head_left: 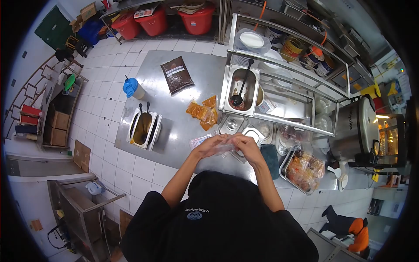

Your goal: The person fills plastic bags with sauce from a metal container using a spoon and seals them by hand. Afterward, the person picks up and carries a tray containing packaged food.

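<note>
Both hands meet over the steel table (174,146), near its front edge. My left hand (211,146) and my right hand (247,147) are closed on a thin clear plastic bag (226,147) stretched between them. Beneath my left hand a printed packet (199,140) partly shows. Orange sauce bags (205,113) lie just beyond the hands, with a dark brown packet (176,75) farther back. Right behind my right hand are small lidded steel containers (231,125). A dark green cloth (270,160) lies beside my right wrist.
Steel pans with ladles (143,129) and a blue-lidded bottle (131,88) stand left. A metal rack (283,121) holds a pan (241,89). To the right are a tray of wrapped food (303,170) and a large cooker (354,126). A person in orange (358,233) is at lower right.
</note>
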Tool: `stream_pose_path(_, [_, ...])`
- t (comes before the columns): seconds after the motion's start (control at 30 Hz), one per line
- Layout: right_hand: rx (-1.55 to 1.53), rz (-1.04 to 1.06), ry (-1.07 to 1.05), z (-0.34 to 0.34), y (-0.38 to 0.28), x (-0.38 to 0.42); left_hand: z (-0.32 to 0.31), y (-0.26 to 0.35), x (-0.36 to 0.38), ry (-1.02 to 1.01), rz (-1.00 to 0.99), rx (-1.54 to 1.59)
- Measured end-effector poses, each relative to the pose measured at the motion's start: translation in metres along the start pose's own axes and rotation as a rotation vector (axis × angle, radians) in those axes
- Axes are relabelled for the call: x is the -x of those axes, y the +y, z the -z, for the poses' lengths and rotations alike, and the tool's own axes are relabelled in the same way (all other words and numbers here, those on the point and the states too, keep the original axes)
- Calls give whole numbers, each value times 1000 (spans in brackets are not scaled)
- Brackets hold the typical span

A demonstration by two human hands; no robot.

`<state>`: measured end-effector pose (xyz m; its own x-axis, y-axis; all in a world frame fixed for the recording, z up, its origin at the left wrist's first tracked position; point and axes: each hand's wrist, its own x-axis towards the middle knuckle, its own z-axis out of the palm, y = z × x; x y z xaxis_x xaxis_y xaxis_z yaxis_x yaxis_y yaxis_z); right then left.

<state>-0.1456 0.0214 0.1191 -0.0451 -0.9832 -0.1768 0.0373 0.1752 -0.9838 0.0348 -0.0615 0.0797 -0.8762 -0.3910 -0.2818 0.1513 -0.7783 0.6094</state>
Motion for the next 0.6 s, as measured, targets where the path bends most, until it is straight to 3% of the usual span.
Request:
stream_pose_path(0.03, [-46, -40, -99, -3, -6, 4, 2, 2, -2, -162, -39, 104])
stream_pose_path(0.1, [-89, -82, -197, -4, -18, 10, 0, 11, 0, -199, 4, 106])
stream_pose_path(0.2, [79, -316, -448, -3, -41, 12, 4, 10, -4, -238, -18, -6])
stream_pose_path(0.27, [111, -315, -481, -5, -62, 10, 4, 10, -3, -240, -79, -120])
stream_pose_path(0.37, [224, -330, -554, -4, -78, 6, -1, 20, 10, -196, 29, -234])
stream_pose_path(0.43, [306, -344, -594, -6, -91, 1, -5, 28, 22, -248, 176, -276])
stream_pose_path(0.5, [490, -401, -788, -10, -110, -6, -9, 37, 30, -367, 186, -323])
stream_pose_path(0.57, [487, -337, -786, -3, -116, -15, -16, 43, 37, -298, 155, -482])
stream_pose_path(0.6, [488, -279, -793, 3, -120, -19, -9, 45, 35, -300, 235, -524])
